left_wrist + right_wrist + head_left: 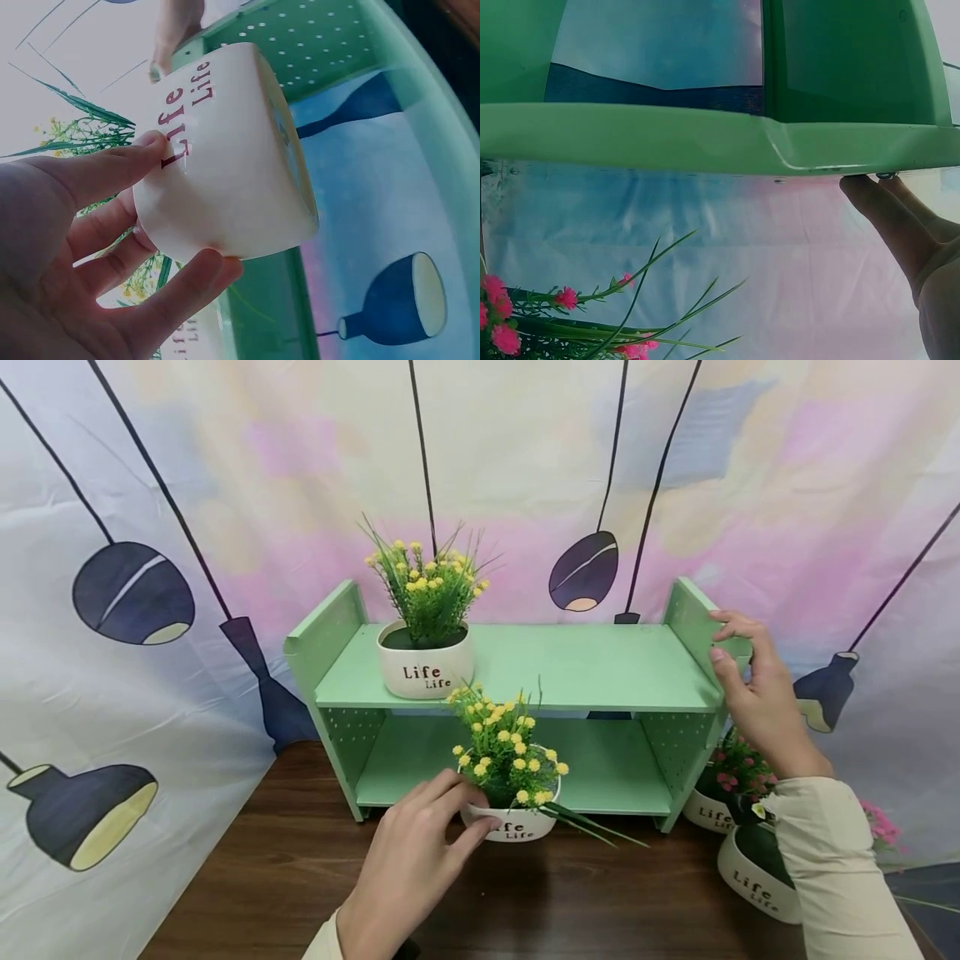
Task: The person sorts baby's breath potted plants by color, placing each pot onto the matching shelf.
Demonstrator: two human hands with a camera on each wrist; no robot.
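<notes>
My left hand [420, 852] grips a white oval pot [517, 827] of yellow flowers in front of the green shelf. The left wrist view shows the fingers and thumb of that hand [112, 247] around the white pot [225, 150], its underside facing the shelf side. At the shelf's right side panel [693, 627], my right hand [772, 702] has its fingers bent loosely by the panel's outer edge. From the right wrist view, fingertips of the right hand [915, 240] touch or nearly touch the green panel [667, 139]; which, I cannot tell.
Another yellow-flowered pot [427, 672] stands at the left of the upper shelf board [570, 664]. Two white pots, a rear one [708, 812] and a nearer one [757, 881], stand right of the shelf on the brown table [300, 860]. A printed cloth [510, 443] hangs behind.
</notes>
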